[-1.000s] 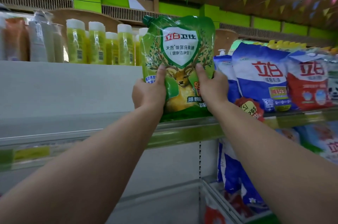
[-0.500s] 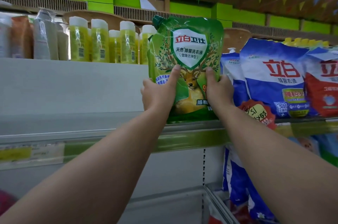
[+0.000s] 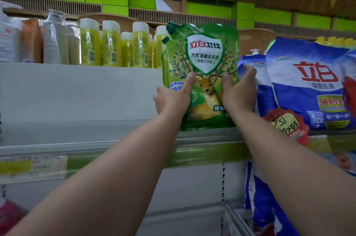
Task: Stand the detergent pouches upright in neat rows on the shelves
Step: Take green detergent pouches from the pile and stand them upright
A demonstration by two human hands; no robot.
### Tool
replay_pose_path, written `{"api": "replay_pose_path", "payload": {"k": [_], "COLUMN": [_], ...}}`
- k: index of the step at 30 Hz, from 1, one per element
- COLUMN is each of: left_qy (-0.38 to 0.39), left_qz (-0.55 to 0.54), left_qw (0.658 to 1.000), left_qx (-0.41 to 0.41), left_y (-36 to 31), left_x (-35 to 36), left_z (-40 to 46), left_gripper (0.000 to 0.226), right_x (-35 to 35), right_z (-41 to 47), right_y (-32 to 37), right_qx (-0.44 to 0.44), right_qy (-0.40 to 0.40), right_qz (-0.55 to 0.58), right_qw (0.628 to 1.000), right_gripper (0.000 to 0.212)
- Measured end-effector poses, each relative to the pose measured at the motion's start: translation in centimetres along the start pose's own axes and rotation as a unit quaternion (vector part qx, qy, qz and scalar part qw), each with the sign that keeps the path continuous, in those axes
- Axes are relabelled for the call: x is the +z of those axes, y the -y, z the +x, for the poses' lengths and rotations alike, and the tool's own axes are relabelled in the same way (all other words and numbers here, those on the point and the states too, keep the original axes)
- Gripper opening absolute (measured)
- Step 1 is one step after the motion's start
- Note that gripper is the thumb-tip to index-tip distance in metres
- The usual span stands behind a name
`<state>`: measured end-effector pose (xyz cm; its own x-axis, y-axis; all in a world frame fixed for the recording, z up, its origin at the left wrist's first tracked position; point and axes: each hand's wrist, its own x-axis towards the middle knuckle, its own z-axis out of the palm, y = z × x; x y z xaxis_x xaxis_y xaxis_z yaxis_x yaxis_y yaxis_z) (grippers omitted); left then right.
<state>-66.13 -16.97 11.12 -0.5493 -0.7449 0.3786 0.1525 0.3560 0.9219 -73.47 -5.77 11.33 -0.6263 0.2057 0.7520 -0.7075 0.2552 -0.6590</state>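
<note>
On the shelf (image 3: 115, 133) edge, we clamp the pouch (image 3: 202, 74) between left hand (image 3: 171, 99) and right hand (image 3: 238, 95), thumbs pressed on its front, long axis toward 12 o'clock.

Counts, head view:
- green detergent pouches (image 3: 200, 74): 2 — front one upright, second directly behind, only its spout cap and left edge showing.
- hands: 2 — left hand (image 3: 171, 99), right hand (image 3: 238, 93).
- yellow bottles (image 3: 111, 45) with white caps: at least 5 in front row; more behind, number unclear.
- large blue bags (image 3: 306, 81): 1 fully visible on same shelf; 1 smaller blue pouch (image 3: 252, 62) beside it.
- red bag (image 3: 350, 89): 1, cut by frame edge.
- handwritten price tag (image 3: 285, 126): 1.
</note>
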Motion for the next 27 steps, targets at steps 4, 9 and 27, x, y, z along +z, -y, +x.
{"api": "replay_pose_path", "payload": {"k": [4, 9, 27], "left_qy": [-0.007, -0.021, 0.001], "left_qz": [-0.001, 0.014, 0.002], "left_qw": [1.000, 1.000, 1.000], "left_qx": [0.004, 0.017, 0.019], "left_y": [0.1, 0.3, -0.1], "left_x": [0.0, -0.1, -0.2], "left_z": [-0.2, -0.7, -0.5], "left_gripper": [0.090, 0.087, 0.085], "right_x": [-0.6, -1.3, 1.1], "right_z": [-0.3, 0.4, 0.5], "right_y": [0.3, 0.6, -0.3], "right_qx": [-0.116, -0.111, -0.085], "right_qy": [0.004, 0.064, 0.127], "right_qz": [-0.072, -0.060, -0.111], "right_qw": [0.991, 0.990, 0.982], "right_gripper": [0.048, 0.045, 0.080]}}
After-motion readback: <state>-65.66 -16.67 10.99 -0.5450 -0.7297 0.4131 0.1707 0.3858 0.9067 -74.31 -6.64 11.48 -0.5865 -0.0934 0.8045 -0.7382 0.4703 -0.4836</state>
